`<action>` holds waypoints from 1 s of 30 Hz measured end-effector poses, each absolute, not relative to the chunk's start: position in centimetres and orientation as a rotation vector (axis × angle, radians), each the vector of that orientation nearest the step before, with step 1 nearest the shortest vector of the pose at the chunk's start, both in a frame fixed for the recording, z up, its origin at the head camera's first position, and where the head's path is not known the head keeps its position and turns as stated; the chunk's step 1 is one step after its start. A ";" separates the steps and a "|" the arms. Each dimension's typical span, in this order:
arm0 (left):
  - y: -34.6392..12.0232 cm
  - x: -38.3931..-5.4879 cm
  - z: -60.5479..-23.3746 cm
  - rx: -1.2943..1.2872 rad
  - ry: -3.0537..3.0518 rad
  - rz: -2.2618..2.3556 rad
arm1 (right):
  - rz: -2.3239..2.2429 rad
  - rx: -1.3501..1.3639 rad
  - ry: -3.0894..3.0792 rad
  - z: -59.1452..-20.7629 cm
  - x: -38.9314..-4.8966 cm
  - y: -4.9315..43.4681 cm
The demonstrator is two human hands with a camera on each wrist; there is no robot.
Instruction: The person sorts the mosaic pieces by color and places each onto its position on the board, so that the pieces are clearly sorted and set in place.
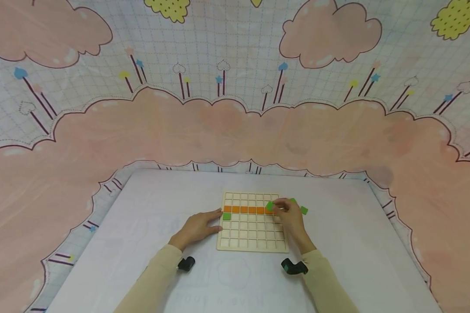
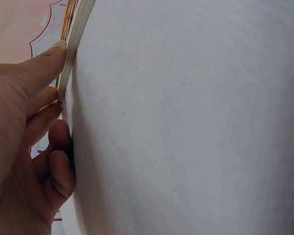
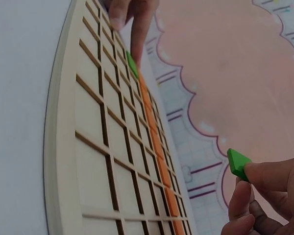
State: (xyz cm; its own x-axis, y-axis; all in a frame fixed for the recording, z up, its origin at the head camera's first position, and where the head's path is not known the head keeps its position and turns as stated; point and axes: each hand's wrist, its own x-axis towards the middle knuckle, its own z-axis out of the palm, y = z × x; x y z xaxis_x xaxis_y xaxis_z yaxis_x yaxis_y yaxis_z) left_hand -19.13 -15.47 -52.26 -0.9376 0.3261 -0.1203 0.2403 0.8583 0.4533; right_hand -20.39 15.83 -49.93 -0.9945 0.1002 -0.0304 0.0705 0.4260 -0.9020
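Observation:
A wooden grid board [image 1: 254,244] lies on the white table with a row of orange square tiles [image 1: 244,210] across it. One green tile [image 1: 227,216] sits in the leftmost cell just below that row. My left hand [image 1: 197,227] rests at the board's left edge, fingers and thumb fairly straight against it; the left wrist view shows the fingertips at the frame's side. Between thumb and fingertips, my right hand [image 1: 291,217] pinches a green square tile [image 3: 238,163] raised over the right end of the orange row.
A loose green tile [image 1: 304,210] lies right of the board, with another green tile [image 1: 293,201] partly behind the right hand. Black wrist devices [image 1: 294,266] sit at both cuffs. Behind the table [image 1: 172,187] hangs a patterned cloth [image 1: 258,134] with clouds.

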 end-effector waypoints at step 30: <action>-15.6 -19.2 -52.2 0.462 2.828 0.681 | 1.749 0.010 -2.606 -51.3 -20.3 9.6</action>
